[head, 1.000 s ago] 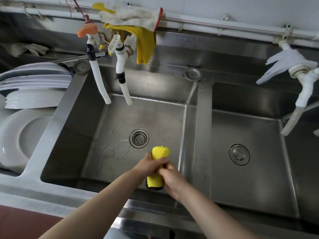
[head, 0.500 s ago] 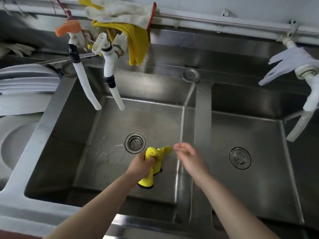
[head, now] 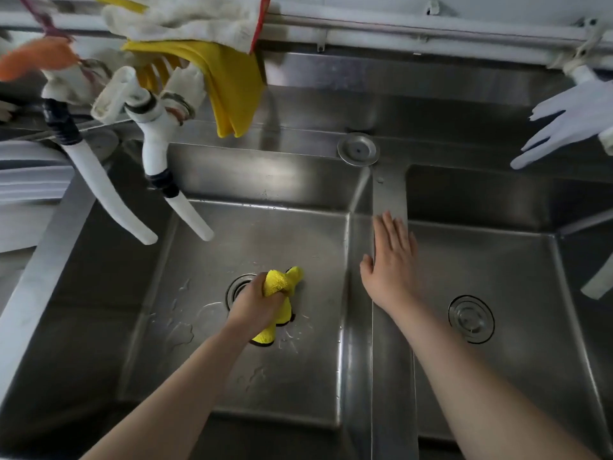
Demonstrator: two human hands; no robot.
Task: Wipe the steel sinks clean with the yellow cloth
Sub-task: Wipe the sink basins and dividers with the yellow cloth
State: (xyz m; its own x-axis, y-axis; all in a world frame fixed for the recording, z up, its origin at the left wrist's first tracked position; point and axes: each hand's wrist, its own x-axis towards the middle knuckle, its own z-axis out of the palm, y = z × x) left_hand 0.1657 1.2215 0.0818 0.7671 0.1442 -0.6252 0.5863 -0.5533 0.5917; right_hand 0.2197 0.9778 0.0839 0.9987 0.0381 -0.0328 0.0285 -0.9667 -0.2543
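Observation:
A bunched yellow cloth [head: 278,282] with a dark edge is held in my left hand [head: 255,305], low in the middle steel sink [head: 265,376], right beside its round drain [head: 236,287]. The hand covers part of the drain. Water drops lie on the basin floor around it. My right hand [head: 391,263] lies flat with straight fingers on the steel divider [head: 389,194] between the middle sink and the right sink [head: 514,267], holding nothing.
Two white taps with hoses [head: 179,200] hang over the sink's back left. Yellow and white gloves [head: 199,38] drape on a rail above. A white glove [head: 570,117] hangs at right. Stacked white plates [head: 30,180] sit at left. A steel plug [head: 358,149] rests on the back ledge.
Both hands gripped the rolled cloth a second ago. My right hand let go and moved onto the divider; my left hand carried the cloth down beside the drain. The camera moved closer.

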